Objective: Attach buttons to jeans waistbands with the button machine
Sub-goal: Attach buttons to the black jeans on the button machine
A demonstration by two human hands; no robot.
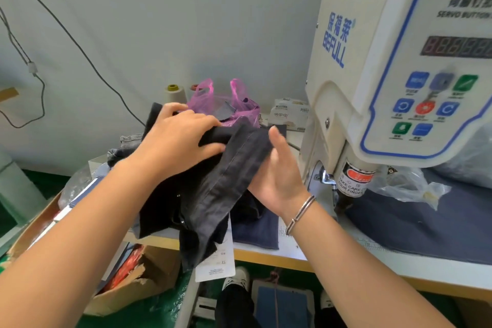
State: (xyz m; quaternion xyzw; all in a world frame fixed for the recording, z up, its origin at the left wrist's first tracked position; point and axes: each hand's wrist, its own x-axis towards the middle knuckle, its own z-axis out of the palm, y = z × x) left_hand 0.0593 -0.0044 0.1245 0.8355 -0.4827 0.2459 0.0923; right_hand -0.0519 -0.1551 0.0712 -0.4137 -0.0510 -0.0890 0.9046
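A pair of dark jeans (213,189) lies bunched at the left end of the worktable, with a white size tag (215,263) hanging over the table's front edge. My left hand (178,138) rests flat on top of the jeans, fingers spread and pointing right. My right hand (279,168) presses its open palm against the right side of the jeans, thumb up, a metal bracelet on the wrist. The white button machine (394,66) stands to the right; its press head (351,184) is beside my right hand with nothing under it.
A pink plastic bag (226,104) and a thread cone (174,93) stand behind the jeans. A clear bag (407,186) lies on the blue pad (426,224) right of the machine. A torn cardboard box (138,279) sits on the floor at left, a foot pedal (282,303) below.
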